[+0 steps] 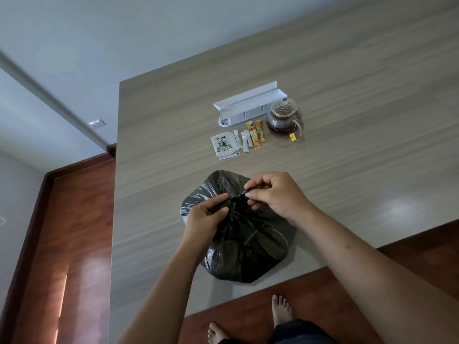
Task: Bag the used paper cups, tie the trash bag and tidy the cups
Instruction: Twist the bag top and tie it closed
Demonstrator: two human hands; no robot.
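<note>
A bulging black trash bag (248,252) sits on the wooden table (347,100) near its front edge. My left hand (206,219) pinches one gathered flap of the bag's mouth on the left side. Just to the right, my right hand (273,194) grips the other flap between thumb and fingers. The two flaps meet at a dark twist between my hands. No paper cups are visible; whatever is in the bag is hidden by the plastic.
Farther back on the table lie a white shelf-like rack (246,105), a glass teapot of dark tea (284,115), a tea packet (224,146) and several drink sachets (250,136). Red-brown floor (74,232) surrounds the table; my bare feet (280,310) stand at its front edge.
</note>
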